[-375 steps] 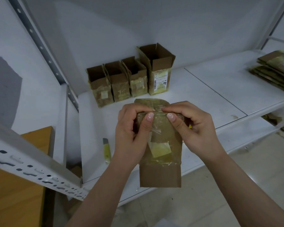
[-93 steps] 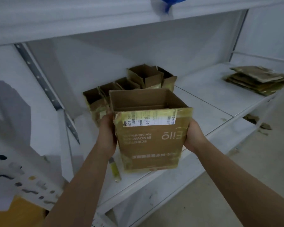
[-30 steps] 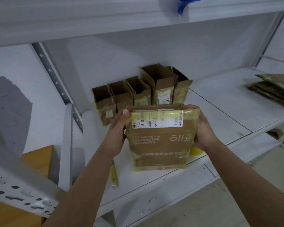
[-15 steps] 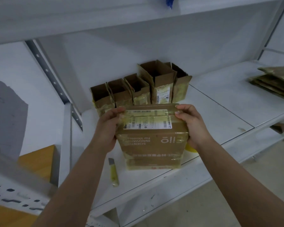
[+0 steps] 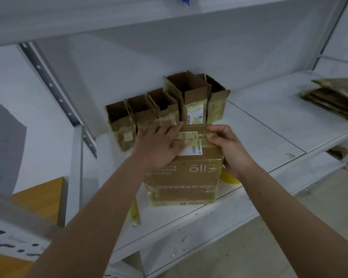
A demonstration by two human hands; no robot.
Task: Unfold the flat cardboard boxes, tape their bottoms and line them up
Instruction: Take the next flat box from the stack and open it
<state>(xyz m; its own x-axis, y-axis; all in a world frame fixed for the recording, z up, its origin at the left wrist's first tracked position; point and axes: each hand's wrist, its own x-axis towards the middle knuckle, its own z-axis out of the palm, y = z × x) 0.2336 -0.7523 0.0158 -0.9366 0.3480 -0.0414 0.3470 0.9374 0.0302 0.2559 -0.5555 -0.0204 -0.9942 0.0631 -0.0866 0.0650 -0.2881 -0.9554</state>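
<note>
A brown cardboard box (image 5: 184, 177) with old tape and a white label stands upside down on the white shelf (image 5: 269, 137), its flaps folded shut on top. My left hand (image 5: 161, 143) lies flat on the folded flaps with straight fingers. My right hand (image 5: 227, 145) grips the box's top right edge, fingers curled over it. Behind it, several opened boxes (image 5: 165, 109) stand in a row against the back wall. A roll of yellow tape (image 5: 228, 177) peeks out from behind the box's right side.
A yellow utility knife (image 5: 135, 213) lies on the shelf near its front edge, left of the box. A stack of flat cardboard boxes (image 5: 335, 97) sits at the far right. An upper shelf hangs overhead; a perforated upright stands at the left.
The box's open top was folded shut. My left hand moved from its top left edge onto the flaps and now lies flat; my right hand stayed on the right edge.
</note>
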